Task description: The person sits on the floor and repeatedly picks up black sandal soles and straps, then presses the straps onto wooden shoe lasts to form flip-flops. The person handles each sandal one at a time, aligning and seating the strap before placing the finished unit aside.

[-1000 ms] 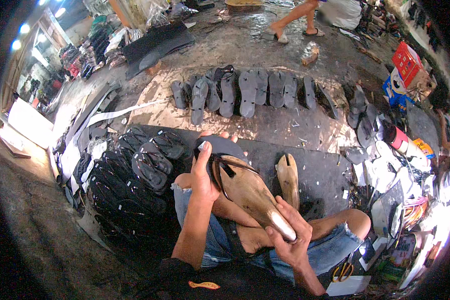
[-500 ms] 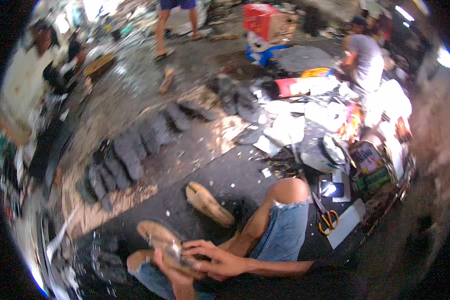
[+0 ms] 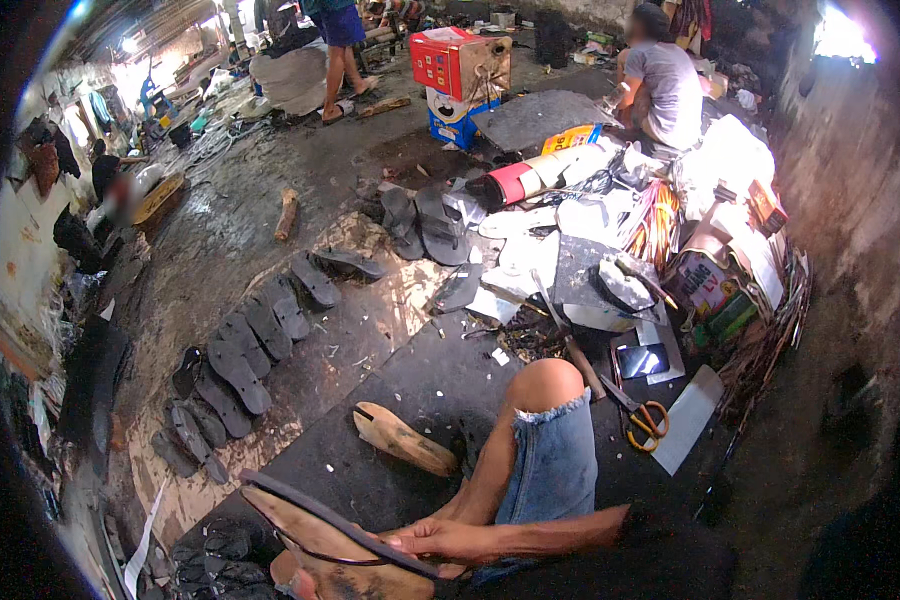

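Note:
Low in front of me, a wooden foot-shaped last (image 3: 330, 568) lies tilted against a dark sandal (image 3: 320, 508), whose thin sole shows edge-on. A narrow dark strap crosses the wood. My left hand (image 3: 288, 575) is closed around the last's lower side, mostly hidden behind it. My right hand (image 3: 435, 540) pinches the sandal's edge near the heel end, its thumb and fingers pressed together. Beyond them, a second wooden last (image 3: 405, 438) with a slot in its tip rests on the dark mat (image 3: 440, 370), beside my bent leg.
Several dark sandals (image 3: 238, 360) stand in a curved row at the left. Scissors with orange handles (image 3: 648, 425), a phone (image 3: 642, 360) and a long-handled tool (image 3: 575, 355) lie right of my knee. Sheets and scraps pile beyond; a person (image 3: 665, 85) sits farther back.
The held last and sandal have turned, so the sole's edge and bare wood now show. My right hand has shifted to the sandal's edge. The whole view has swung and steadied.

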`<state>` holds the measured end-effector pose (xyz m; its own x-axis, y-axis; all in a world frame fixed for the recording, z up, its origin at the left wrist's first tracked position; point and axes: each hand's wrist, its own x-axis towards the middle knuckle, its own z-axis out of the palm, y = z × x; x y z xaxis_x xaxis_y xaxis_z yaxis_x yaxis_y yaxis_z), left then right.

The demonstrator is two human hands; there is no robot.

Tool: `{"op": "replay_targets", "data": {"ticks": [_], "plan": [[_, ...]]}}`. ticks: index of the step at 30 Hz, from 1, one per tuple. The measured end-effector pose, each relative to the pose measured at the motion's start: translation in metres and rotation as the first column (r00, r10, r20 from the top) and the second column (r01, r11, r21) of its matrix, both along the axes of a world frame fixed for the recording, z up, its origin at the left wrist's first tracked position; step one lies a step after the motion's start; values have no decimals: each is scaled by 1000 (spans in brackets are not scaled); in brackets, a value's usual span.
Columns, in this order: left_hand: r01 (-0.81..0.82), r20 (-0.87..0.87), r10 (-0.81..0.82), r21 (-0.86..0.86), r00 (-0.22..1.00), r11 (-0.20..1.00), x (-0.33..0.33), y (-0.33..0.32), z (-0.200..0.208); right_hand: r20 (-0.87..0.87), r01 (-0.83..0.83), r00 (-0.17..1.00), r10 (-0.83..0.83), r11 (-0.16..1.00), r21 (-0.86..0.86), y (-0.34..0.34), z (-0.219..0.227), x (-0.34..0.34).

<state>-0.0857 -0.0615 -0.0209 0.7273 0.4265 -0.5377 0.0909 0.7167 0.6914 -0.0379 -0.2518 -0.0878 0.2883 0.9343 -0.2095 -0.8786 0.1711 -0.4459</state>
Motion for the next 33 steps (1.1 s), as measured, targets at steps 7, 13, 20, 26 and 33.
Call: {"op": "replay_targets", "data": {"ticks": [7, 13, 20, 26, 33], "plan": [[88, -49, -84, 89, 995, 992, 0, -7, 2, -165, 292, 923, -348, 911, -291, 24, -45, -8], [273, -26, -273, 199, 962, 941, 14, -17, 13, 851, 497, 449, -271, 867, 14, -3, 73, 16], [497, -396, -335, 809, 855, 314, -16, 8, 13, 370, 265, 892, -259, 964, 36, -24, 81, 27], [541, 287, -617, 305, 733, 784, -27, -23, -43, 924, 347, 370, -101, 937, -37, -22, 115, 24], [383, 497, -222, -248, 839, 890, 31, -7, -55, 917, 447, 391, -75, 887, -118, 7, 91, 39]]}}
